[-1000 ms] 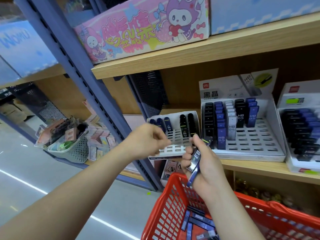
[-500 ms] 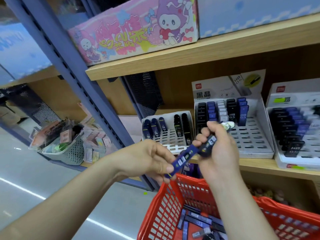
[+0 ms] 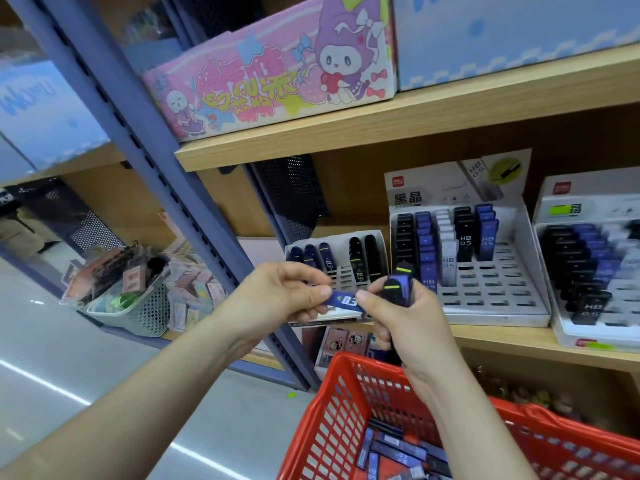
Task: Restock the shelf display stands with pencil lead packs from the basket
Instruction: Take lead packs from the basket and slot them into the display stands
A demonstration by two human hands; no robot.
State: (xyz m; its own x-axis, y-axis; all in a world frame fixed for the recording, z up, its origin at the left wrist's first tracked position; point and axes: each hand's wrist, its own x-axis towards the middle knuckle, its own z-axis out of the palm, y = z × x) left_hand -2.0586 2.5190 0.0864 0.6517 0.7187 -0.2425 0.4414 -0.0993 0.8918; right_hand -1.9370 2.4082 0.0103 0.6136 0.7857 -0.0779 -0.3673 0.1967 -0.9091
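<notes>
My left hand pinches one end of a blue pencil lead pack marked 0.3, which lies level between both hands. My right hand touches its other end with the fingertips and grips a small bunch of dark packs upright. Just behind the hands stands the small grey display stand with a few blue and black packs in its back row. Below is the red basket with several blue packs on its bottom.
Two larger white display stands hold HB 0.5 packs on the wooden shelf. A blue upright post stands left of the small stand. A grey basket of trinkets sits lower left. Boxes fill the shelf above.
The blue pack has swung from a slant to level between my hands. My left hand has risen, and the bunch in my right hand now stands upright in front of the small stand.
</notes>
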